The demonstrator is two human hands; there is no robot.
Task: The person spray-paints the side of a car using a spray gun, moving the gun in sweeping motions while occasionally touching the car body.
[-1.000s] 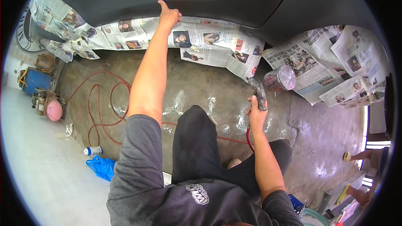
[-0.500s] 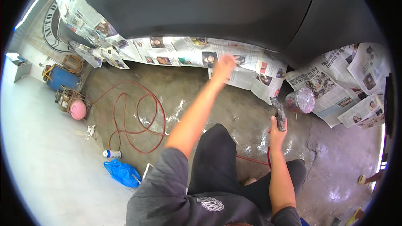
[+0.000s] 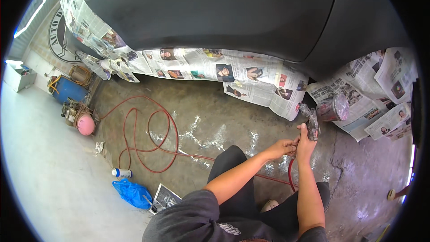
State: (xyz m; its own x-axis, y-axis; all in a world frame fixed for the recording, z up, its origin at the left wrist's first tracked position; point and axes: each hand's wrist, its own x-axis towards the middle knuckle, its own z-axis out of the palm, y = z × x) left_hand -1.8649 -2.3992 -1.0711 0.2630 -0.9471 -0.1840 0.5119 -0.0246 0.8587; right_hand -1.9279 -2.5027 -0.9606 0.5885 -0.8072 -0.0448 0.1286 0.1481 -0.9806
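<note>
My right hand (image 3: 306, 145) grips a paint-smeared spray gun (image 3: 313, 126), held upright near the lower edge of a dark car panel (image 3: 215, 9). The gun's metal cup (image 3: 332, 107), smeared with paint, tilts to the right. My left hand (image 3: 284, 149) is closed just below and left of the right one, at the base of the gun's handle; what its fingers hold is hidden. A red hose (image 3: 292, 175) runs down from the handle to the floor. Taped newspaper (image 3: 192, 62) covers the car's lower edge and hangs over the area at the right (image 3: 347, 112).
A coiled red hose (image 3: 150, 168) lies on the concrete floor (image 3: 188, 121). At left stand a compressor with pink tank (image 3: 85, 125) and a blue drum (image 3: 71, 90). A can (image 3: 121, 173), blue bag (image 3: 132, 192) and paper lie lower left. Someone's foot (image 3: 392, 194) shows at far right.
My left hand has come down from the car panel to beside my right hand, below the spray gun. The gun has shifted rightward in view, and more of the car shows as the view shifted.
</note>
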